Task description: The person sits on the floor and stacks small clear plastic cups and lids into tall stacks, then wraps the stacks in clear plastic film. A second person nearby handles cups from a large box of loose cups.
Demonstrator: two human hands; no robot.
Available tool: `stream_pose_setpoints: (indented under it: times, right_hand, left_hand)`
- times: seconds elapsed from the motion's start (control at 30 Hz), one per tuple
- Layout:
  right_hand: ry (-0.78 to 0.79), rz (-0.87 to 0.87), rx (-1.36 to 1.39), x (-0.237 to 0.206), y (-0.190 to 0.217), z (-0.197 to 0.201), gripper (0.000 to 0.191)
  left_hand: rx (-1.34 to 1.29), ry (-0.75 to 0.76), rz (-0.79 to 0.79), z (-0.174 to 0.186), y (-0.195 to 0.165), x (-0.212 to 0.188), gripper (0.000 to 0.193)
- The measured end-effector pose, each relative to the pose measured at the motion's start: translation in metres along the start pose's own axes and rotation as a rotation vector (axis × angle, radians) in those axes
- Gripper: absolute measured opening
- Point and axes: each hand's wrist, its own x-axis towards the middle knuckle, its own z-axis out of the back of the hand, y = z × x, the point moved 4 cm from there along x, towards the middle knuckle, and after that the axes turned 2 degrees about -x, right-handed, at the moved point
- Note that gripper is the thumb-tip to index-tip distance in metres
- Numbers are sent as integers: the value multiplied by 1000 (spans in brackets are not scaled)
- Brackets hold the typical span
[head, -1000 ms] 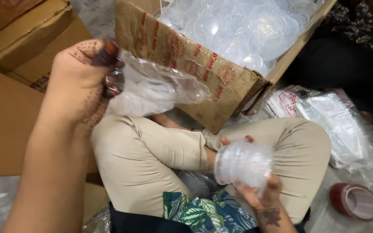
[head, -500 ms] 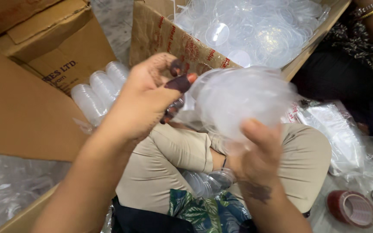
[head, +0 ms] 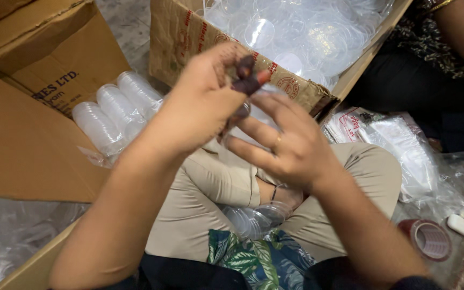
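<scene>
Nearest the camera, a stack of clear plastic lids [head: 256, 217] lies in the person's lap, between the knees and above a leaf-patterned cloth [head: 259, 260].

Above the lap the two hands meet. The left hand [head: 202, 102] is closed, its fingertips pinching a clear plastic container [head: 251, 115] at its upper edge. The right hand [head: 285, 142] cups the same container from the front, fingers half spread over it, so most of it is hidden. It looks thin, light and springy, likely to dent or slip under a hard squeeze; the stiffer rim seems the best place to take hold.

To the left, an open brown carton [head: 33, 150] holds three rows of nested clear cups [head: 114, 110] in a plastic sleeve; dark lettering marks its flap. To the right, on the floor, lie flat clear bags with red print [head: 398, 145], a roll of red tape [head: 428, 239] and a small white oblong object [head: 460, 224].

Farther off, a second brown carton [head: 189, 37] with red round stamps on its side is filled with loose clear lids [head: 302, 32]. Beyond it, at top right, another person's arm [head: 463, 27] shows.
</scene>
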Motion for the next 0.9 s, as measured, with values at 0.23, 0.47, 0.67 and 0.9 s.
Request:
stream_pose_setpoints:
  times: [0.23,0.47,0.67,0.9]
  right_hand:
    - [157,395,-84,33,16,-34,35]
    - [514,-805,849,35,-67,-60,79]
    - [221,-1143,817,24,-49,-75,76]
    - [850,-751,-76,33,-47,-87,35]
  left_hand:
    - [-60,-49,-28,23,4,3,15]
    - [-134,-131,50,39,10,8,23]
    - [-199,-230,-5,38,23,21,21]
    - [-366,-401,-81,20,35,22,23]
